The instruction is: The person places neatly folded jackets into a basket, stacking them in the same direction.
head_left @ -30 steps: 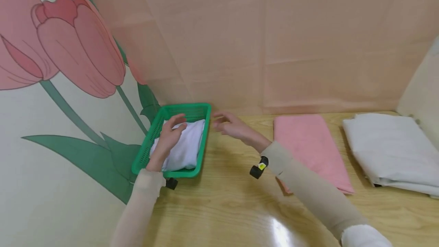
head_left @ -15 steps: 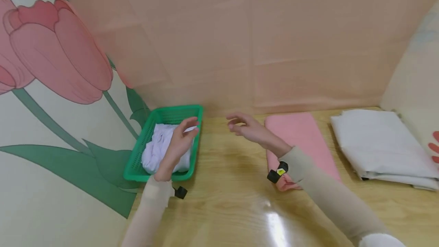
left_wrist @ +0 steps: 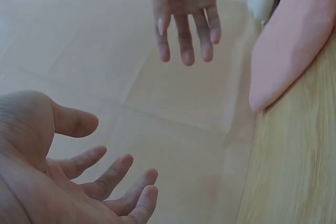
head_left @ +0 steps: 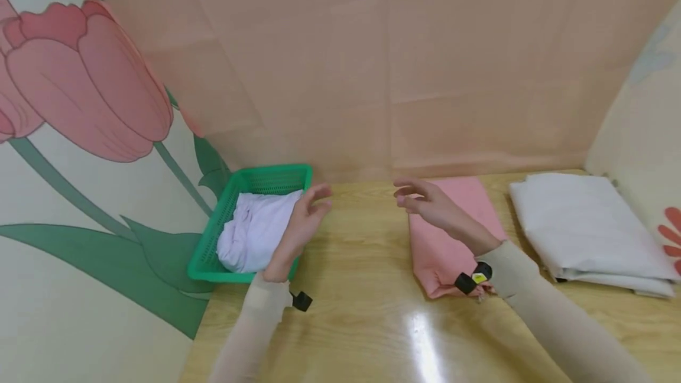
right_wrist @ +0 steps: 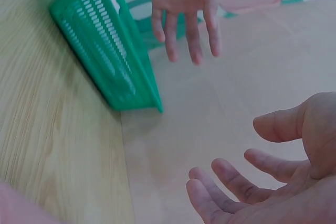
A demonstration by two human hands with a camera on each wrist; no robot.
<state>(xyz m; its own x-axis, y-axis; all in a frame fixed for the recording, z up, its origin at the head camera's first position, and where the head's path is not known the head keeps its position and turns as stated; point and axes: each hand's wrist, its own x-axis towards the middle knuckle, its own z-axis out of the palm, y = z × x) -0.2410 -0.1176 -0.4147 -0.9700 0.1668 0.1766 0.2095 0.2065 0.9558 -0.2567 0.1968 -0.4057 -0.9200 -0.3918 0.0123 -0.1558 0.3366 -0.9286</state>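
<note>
1. Head view shows me both hands raised, the left hand and right hand well apart, palms facing. Fingers bend slightly, thumbs stand away from them, and neither has hold of anything; the two wrist views agree.

2. Beside the left hand I have the green basket, with a white cloth inside. Near the right hand, the pink cloth lies on the tabletop; the left wrist view shows me air between them.

3. To work well from here, I judge the fingers should stay loose and the left wrist should clear the basket's rim. Any cloth I take calls for both hands sliding under its folds, not pinching one layer, or it may slip open.

4. Textures: the basket looks like rigid plastic, a slope-walled rectangle pierced by small slots. The white cloth looks soft and rumpled. The pink one is a flat, smooth rectangle, bunched at its near edge.

5. Farther right, a folded white sheet looks thicker and stiffer, its layers showing along the near edge. Wood grain and a glossy reflection mark the tabletop; behind, a creased pinkish backdrop hangs, meeting a tulip-printed panel.
</note>
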